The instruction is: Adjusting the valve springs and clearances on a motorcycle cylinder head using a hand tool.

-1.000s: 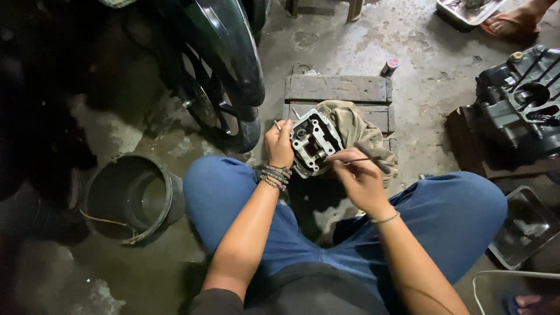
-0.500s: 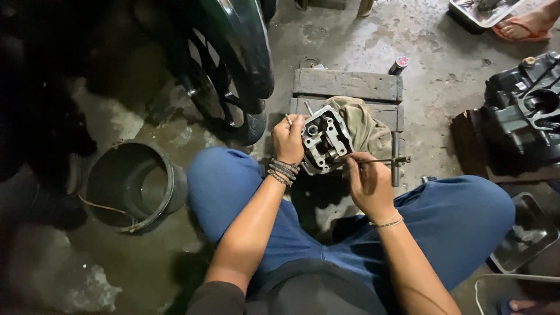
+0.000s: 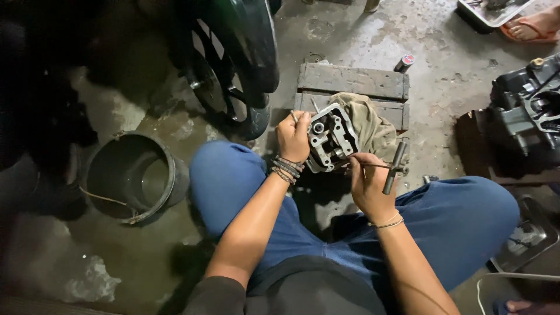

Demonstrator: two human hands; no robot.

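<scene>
Gripping the left edge of a grey cast-metal engine part with round ports point(image 3: 330, 139), the left hand point(image 3: 294, 137) is clenched around it and holds it tilted on edge over a low wooden pallet of grey planks point(image 3: 350, 81). A few beaded bracelets sit on that wrist. Just right of it, the right hand point(image 3: 368, 185) is closed around a thin metal rod tool with a dark cross handle point(image 3: 392, 166); the rod's tip reaches to the lower face of the engine part, and the handle sticks out to the right of the fingers. A crumpled beige rag point(image 3: 368, 125) lies on the pallet behind the part, touching it. The person sits on the wet concrete floor point(image 3: 443, 70) in blue jeans, knees spread to either side of the work. A black round bucket point(image 3: 137, 178) lies tipped over near the left knee. A dark motorcycle wheel with mudguard point(image 3: 236, 64) stands just left of the pallet. A black engine block point(image 3: 525, 114) rests well off to the right.
</scene>
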